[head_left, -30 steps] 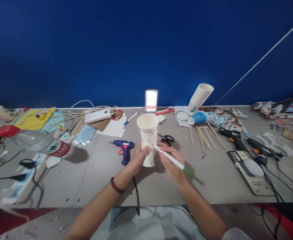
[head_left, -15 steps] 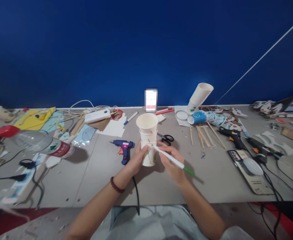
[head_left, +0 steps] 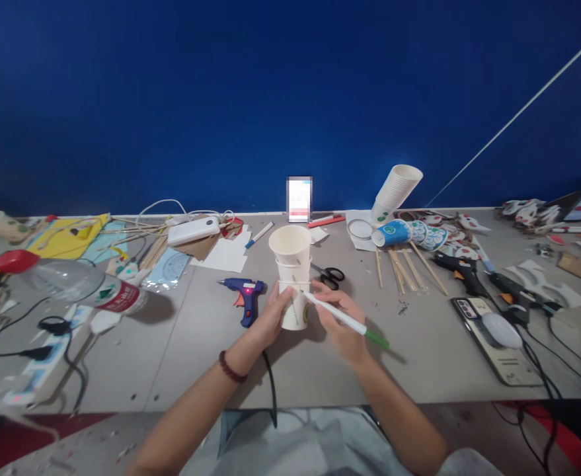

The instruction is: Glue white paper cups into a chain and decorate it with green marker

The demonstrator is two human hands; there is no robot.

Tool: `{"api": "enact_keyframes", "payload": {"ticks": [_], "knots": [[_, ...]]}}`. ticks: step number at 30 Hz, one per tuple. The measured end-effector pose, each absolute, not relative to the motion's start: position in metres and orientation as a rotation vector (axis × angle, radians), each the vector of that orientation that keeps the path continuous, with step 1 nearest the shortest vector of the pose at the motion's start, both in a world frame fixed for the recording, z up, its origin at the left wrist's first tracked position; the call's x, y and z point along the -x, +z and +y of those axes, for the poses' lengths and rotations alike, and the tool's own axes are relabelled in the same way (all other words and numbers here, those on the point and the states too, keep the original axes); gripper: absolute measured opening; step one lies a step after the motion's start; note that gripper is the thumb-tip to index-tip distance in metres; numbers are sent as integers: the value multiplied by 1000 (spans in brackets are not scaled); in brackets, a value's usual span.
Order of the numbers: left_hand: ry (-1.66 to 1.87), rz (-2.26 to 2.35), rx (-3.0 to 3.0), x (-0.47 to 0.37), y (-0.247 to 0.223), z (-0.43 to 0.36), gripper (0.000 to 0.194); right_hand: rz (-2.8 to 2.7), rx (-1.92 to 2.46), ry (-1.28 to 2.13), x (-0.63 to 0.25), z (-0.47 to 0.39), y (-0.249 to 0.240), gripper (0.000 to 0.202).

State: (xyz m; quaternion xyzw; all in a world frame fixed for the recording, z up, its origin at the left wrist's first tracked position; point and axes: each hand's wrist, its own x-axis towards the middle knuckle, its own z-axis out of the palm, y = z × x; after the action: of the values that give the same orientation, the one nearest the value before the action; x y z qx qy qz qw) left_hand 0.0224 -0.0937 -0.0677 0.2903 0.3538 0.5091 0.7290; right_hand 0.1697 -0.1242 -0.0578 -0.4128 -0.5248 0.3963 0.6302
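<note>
Nested white paper cups (head_left: 294,264) stand upright at the middle of the table, their rims stepped one above another. My left hand (head_left: 272,313) is closed round the lower left side of the cups. In my right hand (head_left: 340,324) is a white marker (head_left: 347,320) with a green end, its tip pointing at the cups' right side. Whether the tip touches the paper I cannot tell. Left of the cups lies a blue glue gun (head_left: 245,294) with a red light on. Black-handled scissors (head_left: 332,275) lie partly hidden behind the cups.
A tall cup stack (head_left: 397,188) leans at the back right, near blue patterned cups (head_left: 394,233) and wooden sticks (head_left: 400,271). A phone (head_left: 498,350) and black glue guns (head_left: 521,294) lie right. A bottle (head_left: 86,281) and power strip (head_left: 55,357) occupy the left.
The marker tip has shifted slightly right and down, away from the front of the cups. The cups have moved a touch to the left. My left hand keeps its hold.
</note>
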Motion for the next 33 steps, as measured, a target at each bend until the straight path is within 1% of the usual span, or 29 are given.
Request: {"api": "enact_keyframes", "payload": {"ticks": [6,13,20,33], "knots": [[1099,800,-642,-22,-67,-94,65,-1156,963,929,-169,-124,-55,4],[1099,784,-639,-20,-71,-93,53,-1127,977,956,-169,-123,-55,0],[1109,783,-629,-21,-73,-93,49,-1079,1024,959,-168,-124,-47,2],[1071,784,-649,-20,-73,-93,49,-1045,1029,958,-169,-124,-49,5]]}}
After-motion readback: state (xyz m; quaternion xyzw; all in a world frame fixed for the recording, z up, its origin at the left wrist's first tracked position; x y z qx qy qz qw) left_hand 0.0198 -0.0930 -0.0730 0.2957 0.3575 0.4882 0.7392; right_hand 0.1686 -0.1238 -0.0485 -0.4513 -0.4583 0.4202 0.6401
